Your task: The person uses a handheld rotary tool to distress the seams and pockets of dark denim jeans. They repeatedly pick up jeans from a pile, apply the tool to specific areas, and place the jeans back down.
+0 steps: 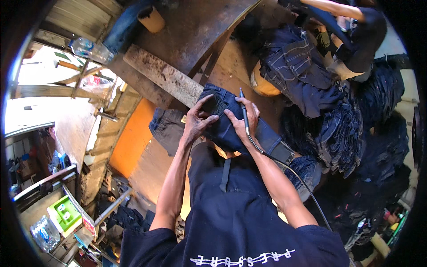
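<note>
Dark denim (221,132) lies under spread left fingers (202,103) and right fingers (231,117) gripping a tool (245,116).

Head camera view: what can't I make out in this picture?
All in the head view:
Pen-shaped tool: its tip is too small to show detail.
Cable: its far end is hidden behind the person's right sleeve.
Dark garment: partly covered by the left hand and right hand.
Co-worker: cut off by the upper edge.
Things in the green tray: too small to identify.
</note>
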`<action>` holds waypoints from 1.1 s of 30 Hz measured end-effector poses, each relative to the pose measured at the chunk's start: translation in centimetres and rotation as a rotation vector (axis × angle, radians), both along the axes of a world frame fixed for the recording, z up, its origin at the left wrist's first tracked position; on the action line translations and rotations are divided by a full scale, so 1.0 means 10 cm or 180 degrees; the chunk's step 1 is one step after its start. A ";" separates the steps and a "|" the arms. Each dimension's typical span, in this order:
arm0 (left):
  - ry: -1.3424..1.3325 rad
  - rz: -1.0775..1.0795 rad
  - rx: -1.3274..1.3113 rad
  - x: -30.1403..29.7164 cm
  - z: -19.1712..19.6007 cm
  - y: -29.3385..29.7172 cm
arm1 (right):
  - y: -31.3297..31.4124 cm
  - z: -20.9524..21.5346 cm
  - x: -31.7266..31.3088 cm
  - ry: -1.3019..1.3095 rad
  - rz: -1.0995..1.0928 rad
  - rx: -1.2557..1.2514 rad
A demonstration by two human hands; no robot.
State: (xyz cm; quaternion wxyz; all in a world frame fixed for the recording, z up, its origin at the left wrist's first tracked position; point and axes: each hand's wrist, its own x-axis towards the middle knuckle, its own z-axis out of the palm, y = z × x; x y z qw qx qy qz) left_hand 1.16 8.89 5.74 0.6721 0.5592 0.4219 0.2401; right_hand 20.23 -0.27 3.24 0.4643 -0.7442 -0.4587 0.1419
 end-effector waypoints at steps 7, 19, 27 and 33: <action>0.0166 0.0120 0.0496 -0.05 -0.19 -0.01 | 0.05 0.13 0.11 -0.0326 0.0643 0.0476; 0.0106 0.0074 0.0620 -0.06 -0.30 0.02 | -0.07 -0.04 0.08 -0.0099 0.1793 0.0661; -0.0007 0.0084 0.0518 -0.06 -0.33 0.01 | -0.10 -0.07 0.07 -0.0078 0.1742 0.0474; 0.0048 -0.0023 0.0726 -0.07 -0.34 0.03 | -0.09 -0.06 0.06 -0.0141 0.1841 0.0437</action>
